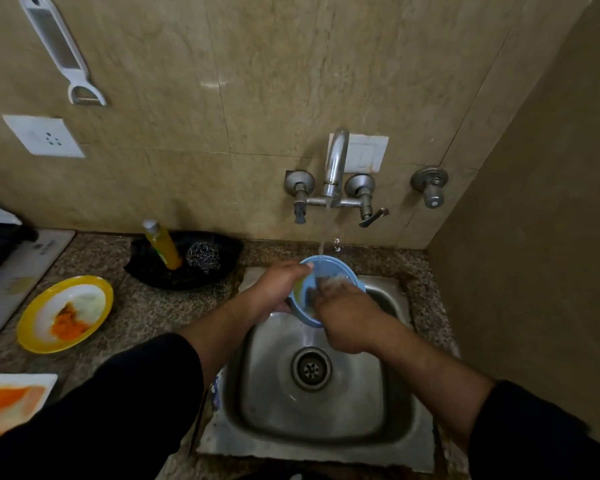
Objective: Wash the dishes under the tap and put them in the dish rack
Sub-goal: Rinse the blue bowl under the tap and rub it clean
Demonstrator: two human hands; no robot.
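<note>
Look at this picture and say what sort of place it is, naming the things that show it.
Most likely a small home kitchen. A steel sink is set in a speckled stone counter, a wall tap runs into a blue bowl, and a dirty plate waits nearby.

Dim kitchen corner, beige stone walls

Marbled wall tiles meet a plain side wall; white socket plate at left; speckled granite bench below.

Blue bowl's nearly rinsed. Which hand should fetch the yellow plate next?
Left, probably. The yellow plate lies on the counter left of the sink, on the left hand's side; the right hand is rubbing inside the blue bowl.
</note>
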